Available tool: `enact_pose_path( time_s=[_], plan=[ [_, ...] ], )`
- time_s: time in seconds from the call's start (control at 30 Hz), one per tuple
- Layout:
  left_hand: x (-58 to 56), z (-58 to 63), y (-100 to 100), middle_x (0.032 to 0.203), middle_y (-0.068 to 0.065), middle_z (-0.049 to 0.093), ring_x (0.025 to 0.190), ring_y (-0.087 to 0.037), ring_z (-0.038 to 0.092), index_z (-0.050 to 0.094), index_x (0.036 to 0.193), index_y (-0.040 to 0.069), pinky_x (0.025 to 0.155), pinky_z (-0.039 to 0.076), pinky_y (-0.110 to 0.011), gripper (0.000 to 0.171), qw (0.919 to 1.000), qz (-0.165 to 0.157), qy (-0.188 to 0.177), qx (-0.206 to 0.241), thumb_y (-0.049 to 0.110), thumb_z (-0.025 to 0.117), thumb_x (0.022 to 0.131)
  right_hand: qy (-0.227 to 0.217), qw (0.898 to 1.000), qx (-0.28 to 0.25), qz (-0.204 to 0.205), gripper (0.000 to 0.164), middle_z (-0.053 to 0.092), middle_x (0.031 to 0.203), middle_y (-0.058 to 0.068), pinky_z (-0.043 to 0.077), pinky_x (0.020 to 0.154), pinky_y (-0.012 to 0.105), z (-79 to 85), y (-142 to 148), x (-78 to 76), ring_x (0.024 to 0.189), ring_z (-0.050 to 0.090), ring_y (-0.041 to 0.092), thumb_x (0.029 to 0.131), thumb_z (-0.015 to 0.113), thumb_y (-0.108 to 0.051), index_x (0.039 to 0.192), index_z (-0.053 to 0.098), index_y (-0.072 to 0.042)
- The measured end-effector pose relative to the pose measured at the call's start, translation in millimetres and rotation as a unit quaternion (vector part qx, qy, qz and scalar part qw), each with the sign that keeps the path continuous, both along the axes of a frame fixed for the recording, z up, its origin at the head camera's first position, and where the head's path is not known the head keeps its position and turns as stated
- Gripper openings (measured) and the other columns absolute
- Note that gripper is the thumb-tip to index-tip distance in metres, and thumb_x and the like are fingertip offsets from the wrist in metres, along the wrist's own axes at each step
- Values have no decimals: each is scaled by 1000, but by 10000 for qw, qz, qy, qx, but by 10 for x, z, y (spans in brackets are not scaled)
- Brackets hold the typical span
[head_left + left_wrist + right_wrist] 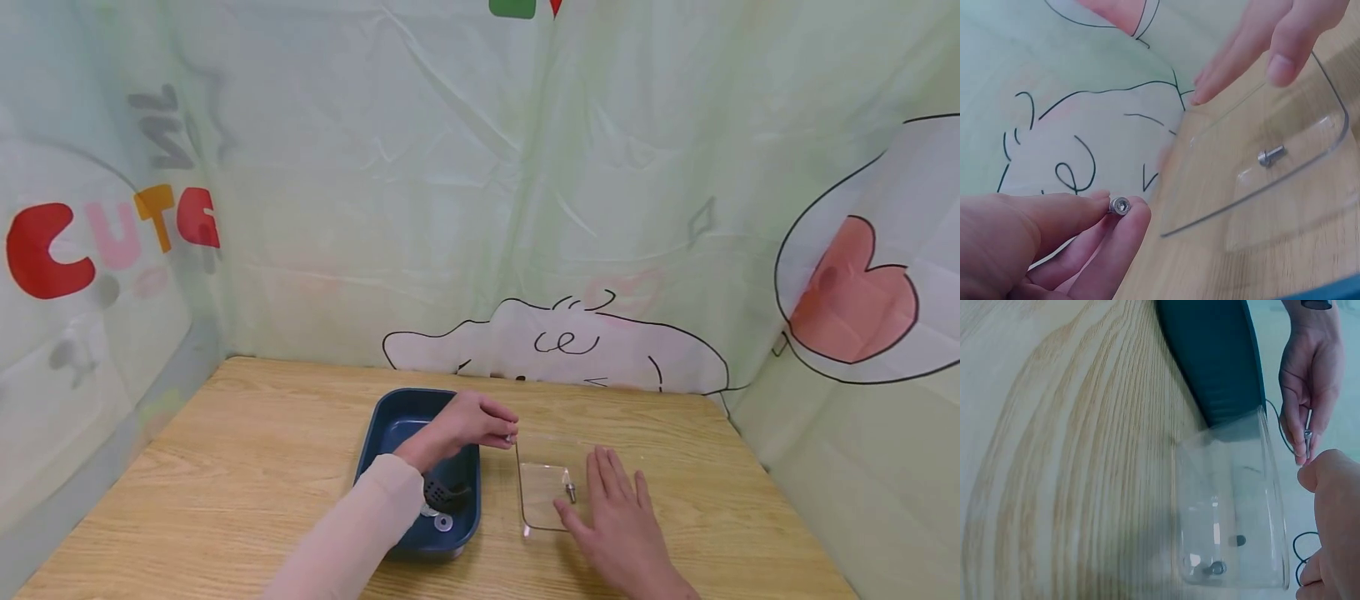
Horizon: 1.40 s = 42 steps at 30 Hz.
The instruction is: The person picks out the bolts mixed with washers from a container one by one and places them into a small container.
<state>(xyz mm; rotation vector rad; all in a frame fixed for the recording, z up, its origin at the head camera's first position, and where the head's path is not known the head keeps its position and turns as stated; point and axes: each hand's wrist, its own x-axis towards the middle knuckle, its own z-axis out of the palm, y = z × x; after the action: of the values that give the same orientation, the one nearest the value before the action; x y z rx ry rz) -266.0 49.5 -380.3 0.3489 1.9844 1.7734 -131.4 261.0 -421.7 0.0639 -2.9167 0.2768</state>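
My left hand pinches a silver hex socket bolt between thumb and fingertips. Its round head with the hex recess faces the left wrist camera. The hand is beyond the blue tray's right wall, close to the far left corner of a clear plastic box. Inside that box lies another silver bolt, on its side. At the box's right side is my right hand, its fingers extended and spread, with the thumb reaching over the near rim in the head view. Nothing is held in it.
To the left stands the dark blue tray, partly hidden by my left forearm. It contains a black perforated piece and a silver washer. A printed curtain hangs behind the wooden table.
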Motion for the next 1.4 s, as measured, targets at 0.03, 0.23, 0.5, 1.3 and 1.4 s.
enact_pose_path(
  time_s=[0.03,0.23,0.5,1.3,1.4],
  plan=[
    [3,-1,21,105,-23,73,88,-28,76,73,109,-2,82,62,-38,21,10000,-7,-5,-5,4,71,89,-16,10000,9,-25,89,27,159,26,14,118,69,-6,11,0,149,21,44,97,46,-61,149,31,9],
    [15,-7,158,95,-16,76,82,-23,76,75,106,1,81,62,-37,18,9998,-72,41,-159,5,71,89,-201,9996,140,-170,88,28,158,28,15,117,70,-54,59,-4,148,22,46,97,45,-61,149,32,10],
    [51,-16,356,86,-12,76,76,-20,76,76,101,0,77,62,-36,15,9994,-126,-24,-329,4,72,88,-155,9997,106,-160,88,30,157,29,18,115,71,-126,92,0,147,24,46,97,47,-60,148,34,11],
    [209,-101,681,84,-12,74,70,-18,73,75,101,0,77,62,-36,13,9946,-178,157,-1008,2,69,90,-54,9999,-38,82,77,29,159,26,18,115,71,-178,45,-8,149,23,43,100,50,-48,149,33,9],
    [234,-88,688,86,-14,74,73,-20,74,74,103,-2,76,63,-36,14,9946,-260,173,-989,2,68,90,-192,9997,-132,41,78,27,160,26,16,115,72,-177,45,-8,150,20,43,101,48,-49,150,31,9]
  ],
)
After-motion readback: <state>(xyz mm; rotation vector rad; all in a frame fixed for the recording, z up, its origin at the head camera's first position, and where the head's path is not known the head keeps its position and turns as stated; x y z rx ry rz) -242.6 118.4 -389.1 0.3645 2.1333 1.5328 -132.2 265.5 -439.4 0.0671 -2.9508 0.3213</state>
